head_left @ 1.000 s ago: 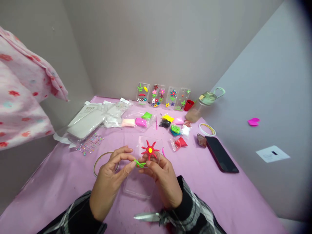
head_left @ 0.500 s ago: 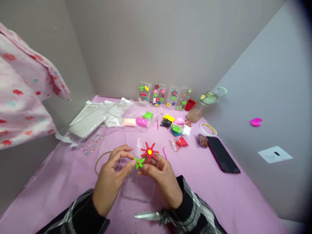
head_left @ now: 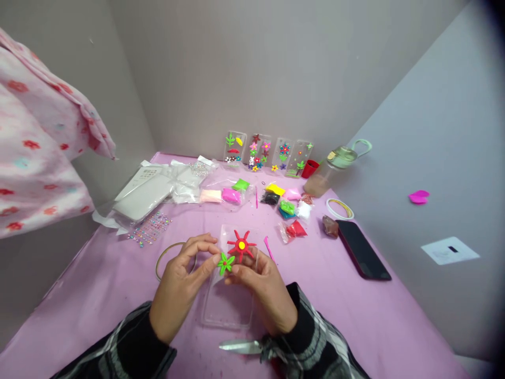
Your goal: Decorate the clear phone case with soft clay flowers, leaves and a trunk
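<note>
My left hand (head_left: 179, 287) is closed, its thumb and fingertips pinching the left edge of a green clay flower (head_left: 225, 263) with a small red centre. My right hand (head_left: 266, 292) is closed too, its thumb and fingers at the flower's right edge. Beneath both hands lies a clear phone case (head_left: 226, 318), partly covered by them. Near its top shows a red clay flower (head_left: 241, 246) with thin petals and a yellow centre, just above my right fingers. A metal blade (head_left: 240, 347) lies by my right sleeve, its handle end mostly hidden.
Clay packets (head_left: 231, 195) and decorated cases (head_left: 256, 152) stand toward the back. A bottle (head_left: 329, 168), tape roll (head_left: 340, 209) and phone (head_left: 363, 250) are on the right. A gem sheet (head_left: 150, 228), bangle (head_left: 158, 266) and packaged cases (head_left: 145, 196) lie left. A pink tool (head_left: 269, 248) is nearby.
The green flower has turned so its petals face me more fully. Both hands keep their hold with little movement; the whole view has shifted slightly.
</note>
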Tool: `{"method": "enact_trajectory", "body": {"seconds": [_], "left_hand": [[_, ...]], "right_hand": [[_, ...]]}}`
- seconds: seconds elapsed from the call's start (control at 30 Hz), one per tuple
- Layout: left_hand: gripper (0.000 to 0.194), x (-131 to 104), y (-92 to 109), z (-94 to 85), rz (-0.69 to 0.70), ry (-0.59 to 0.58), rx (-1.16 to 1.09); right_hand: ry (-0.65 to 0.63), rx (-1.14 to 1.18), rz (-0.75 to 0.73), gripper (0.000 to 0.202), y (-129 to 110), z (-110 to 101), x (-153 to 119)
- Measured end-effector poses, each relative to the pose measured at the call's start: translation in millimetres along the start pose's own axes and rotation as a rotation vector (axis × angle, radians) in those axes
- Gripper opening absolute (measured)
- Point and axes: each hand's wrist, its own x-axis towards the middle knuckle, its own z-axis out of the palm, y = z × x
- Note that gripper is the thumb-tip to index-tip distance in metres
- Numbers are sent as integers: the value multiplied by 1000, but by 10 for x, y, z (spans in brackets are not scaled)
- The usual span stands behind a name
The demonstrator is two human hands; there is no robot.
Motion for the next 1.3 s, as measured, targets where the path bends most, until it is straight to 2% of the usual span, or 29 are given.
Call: {"method": "enact_trajectory", "body": {"seconds": [0.13, 0.27, 0.37, 0.6, 0.67, 0.77, 0.87, 0.93, 1.0, 1.3], "left_hand": [[11, -11, -5, -7, 105, 64, 92], [13, -26, -24, -14, 306, 166, 266], [17, -30, -33, -1, 391, 149, 327], [20, -38, -33, 56, 469, 128, 369], [17, -35, -37, 44, 425, 130, 331], [12, -18, -49, 11, 204, 96, 135], [18, 0, -47, -4, -60, -23, -113], [22, 3, -37, 8, -167, -99, -217], [23, -1, -31, 30, -209, -136, -261], [23, -11, -34, 59, -228, -165, -318]], "right_hand": [[-1, -2, 12, 25, -4, -9, 5], [0, 11, 7, 24, 4, -15, 8], [0, 22, 5, 24, 7, -16, 9], [-3, 23, 11, 22, -9, -5, 13], [7, 30, 17, 23, -16, 1, 13], [27, 53, 23, 24, -26, 8, 14], [32, 73, 17, 25, -35, 9, 18], [33, 79, 19, 25, -37, 6, 20], [33, 78, 26, 26, -35, -1, 22], [16, 43, 29, 27, 1, -19, 23]]}}
